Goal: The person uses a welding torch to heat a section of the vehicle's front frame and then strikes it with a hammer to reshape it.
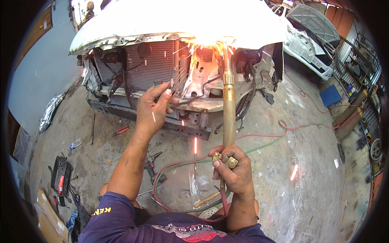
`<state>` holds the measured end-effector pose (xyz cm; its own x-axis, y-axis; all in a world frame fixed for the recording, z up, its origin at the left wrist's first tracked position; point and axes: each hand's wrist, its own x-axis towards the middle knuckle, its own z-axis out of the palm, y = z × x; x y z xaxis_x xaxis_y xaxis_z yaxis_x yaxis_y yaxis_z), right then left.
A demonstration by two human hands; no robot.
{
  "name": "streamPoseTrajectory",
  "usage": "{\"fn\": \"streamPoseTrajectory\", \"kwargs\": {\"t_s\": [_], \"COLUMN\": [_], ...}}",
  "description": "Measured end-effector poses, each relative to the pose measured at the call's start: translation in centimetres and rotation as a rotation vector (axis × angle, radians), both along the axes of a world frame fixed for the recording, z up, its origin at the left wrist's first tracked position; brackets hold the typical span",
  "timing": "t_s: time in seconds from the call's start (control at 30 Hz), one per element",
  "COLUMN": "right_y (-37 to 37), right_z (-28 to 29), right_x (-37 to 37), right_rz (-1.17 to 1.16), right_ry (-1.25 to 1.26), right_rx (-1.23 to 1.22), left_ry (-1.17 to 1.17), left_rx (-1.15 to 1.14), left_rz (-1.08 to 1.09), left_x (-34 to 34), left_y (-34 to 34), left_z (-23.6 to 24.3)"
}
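My right hand [235, 170] is closed around the valve end of a brass gas torch [229, 115], its fingers by the knobs. The torch points away from me, and its tip reaches under the front edge of a white car hood [162, 24]. Bright flame and flying sparks [208, 42] hide the exact spot being heated. Several thin metal rods [177, 86] are pinched in my left hand [152, 109], angled up toward the glare. Behind that hand lie the car's exposed radiator [150, 67] and bare front frame [200, 106]; the bumper is off.
Red and green hoses [279, 133] loop across the concrete floor. Around me lie a cordless drill [152, 167], a red-handled tool [120, 130], a bottle [75, 143] and a black tray [60, 174]. Cylinders [350, 117] and another white car [308, 50] stand right.
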<state>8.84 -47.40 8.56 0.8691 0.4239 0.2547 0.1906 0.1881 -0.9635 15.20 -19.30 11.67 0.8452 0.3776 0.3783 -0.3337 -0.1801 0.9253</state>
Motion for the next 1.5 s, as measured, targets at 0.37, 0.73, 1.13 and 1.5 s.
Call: {"fn": "streamPoseTrajectory", "kwargs": {"t_s": [0.37, 0.73, 1.13, 1.5], "right_y": [0.3, 0.4, -0.8, -1.7], "right_z": [-0.1, 0.0, 1.5, 1.8], "right_x": [-0.1, 0.0, -2.3, -2.2], "right_rz": [-0.007, -0.01, 0.014, -0.001], "right_ry": [0.036, 0.014, -0.271, -0.099], "right_rx": [0.049, 0.024, 0.257, 0.117], "left_ry": [0.012, 0.002, -0.086, -0.082], "left_rx": [0.012, 0.011, -0.061, 0.057], "left_rz": [0.014, 0.0, 0.022, 0.015], "left_x": [0.1, 0.1, -3.5, -2.2], "left_y": [-0.2, 0.2, 2.7, 1.3], "left_z": [0.0, -0.1, -0.8, 0.3]}}
